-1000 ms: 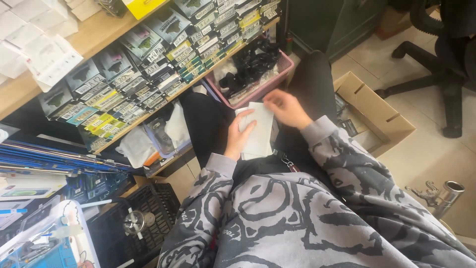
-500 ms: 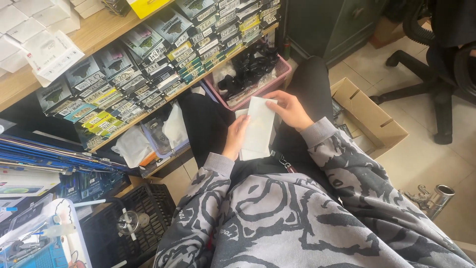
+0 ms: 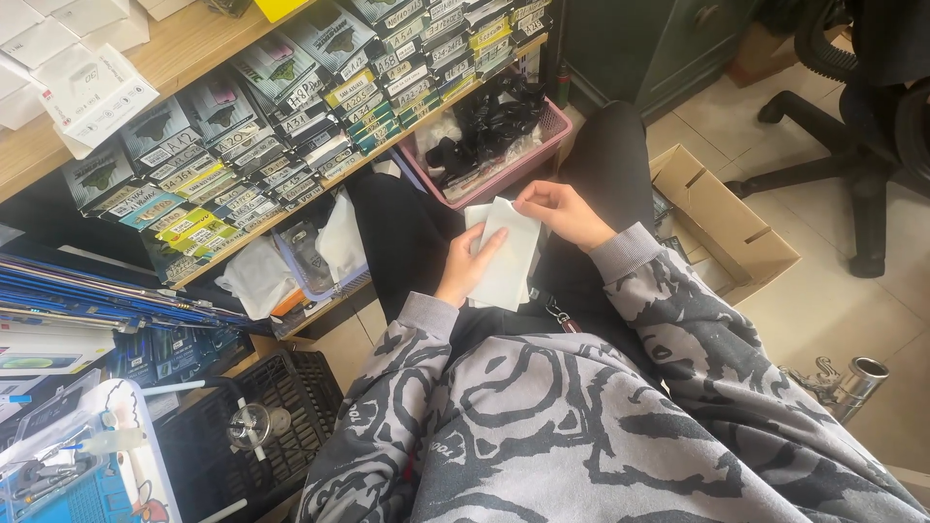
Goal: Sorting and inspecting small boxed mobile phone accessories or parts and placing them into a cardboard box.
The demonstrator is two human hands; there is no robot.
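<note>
A white flat packet (image 3: 511, 254), like a thin paper or plastic sleeve, rests over my lap. My left hand (image 3: 472, 264) grips its lower left side with the thumb on top. My right hand (image 3: 559, 212) pinches its upper right corner. Both arms are in a grey sweatshirt with black swirls. My legs are in black trousers under the packet.
A wooden shelf (image 3: 291, 218) carries rows of small labelled boxes (image 3: 281, 116). A pink basket (image 3: 504, 160) of black parts sits by my knees. An open cardboard box (image 3: 722, 228) and an office chair (image 3: 862, 126) stand on the tiled floor at right. A black crate (image 3: 247, 431) is at lower left.
The packet has been raised a little and turned more upright between my hands; my right hand moved to its top corner. The view shifted slightly.
</note>
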